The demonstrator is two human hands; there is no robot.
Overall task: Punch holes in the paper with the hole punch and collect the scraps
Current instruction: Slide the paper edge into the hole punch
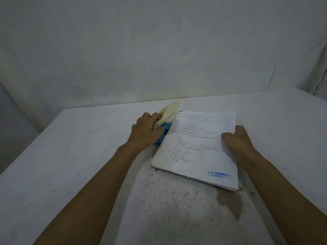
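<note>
A stack of printed white paper [196, 147], stamped "REJECTED" in blue at its near right corner, lies tilted on the table. Its left edge is pushed into a hole punch [168, 112] with a cream lever and a blue base. My left hand [146, 133] rests on the punch, fingers curled around the lever's near end. My right hand [237, 140] grips the paper stack at its right edge, fingers on top. The punch's slot is hidden by the paper and my left hand.
The table [70, 165] is covered in white cloth, with dark specks and a brownish stain [230, 202] near the front. A white cloth backdrop rises right behind the table's far edge. A dark cable [322, 80] hangs at the far right.
</note>
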